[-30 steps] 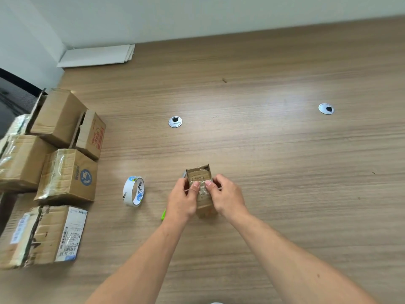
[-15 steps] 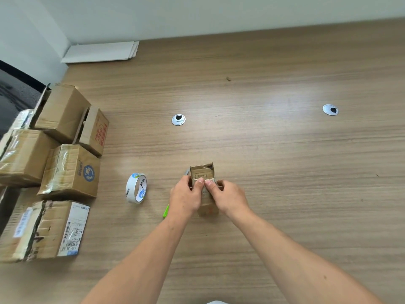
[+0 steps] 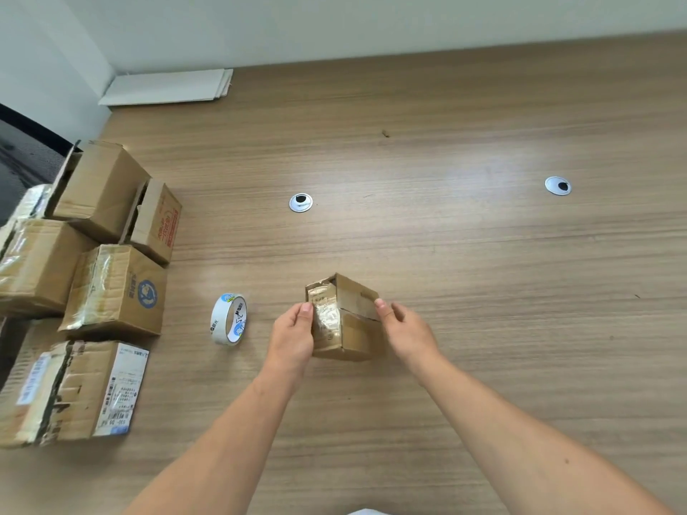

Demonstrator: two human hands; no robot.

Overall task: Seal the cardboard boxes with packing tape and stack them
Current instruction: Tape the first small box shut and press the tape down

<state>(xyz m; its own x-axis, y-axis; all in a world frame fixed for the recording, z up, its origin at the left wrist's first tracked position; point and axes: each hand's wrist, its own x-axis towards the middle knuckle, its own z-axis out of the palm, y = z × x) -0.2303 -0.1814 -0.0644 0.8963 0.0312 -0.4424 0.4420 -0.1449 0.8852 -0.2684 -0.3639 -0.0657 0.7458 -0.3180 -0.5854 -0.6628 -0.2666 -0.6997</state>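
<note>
A small cardboard box (image 3: pixel 351 330) with shiny tape down its left face sits low in the middle of the wooden table (image 3: pixel 446 254). My left hand (image 3: pixel 292 338) holds its left side, thumb pressed on the taped face. My right hand (image 3: pixel 407 328) touches the box's right side with its fingertips, fingers loosely bent. A white roll of packing tape (image 3: pixel 228 319) stands on edge just left of my left hand. Several larger cardboard boxes (image 3: pixel 115 289) are grouped at the table's left edge.
Two round cable grommets (image 3: pixel 300 202) (image 3: pixel 557 185) are set into the tabletop. A flat stack of white sheets (image 3: pixel 167 87) lies at the far left corner by the wall. A dark chair (image 3: pixel 22 158) stands beyond the left edge.
The small box has turned, so its taped face now points left and a plain side shows. Both hands have moved apart from the box's top to its two sides.
</note>
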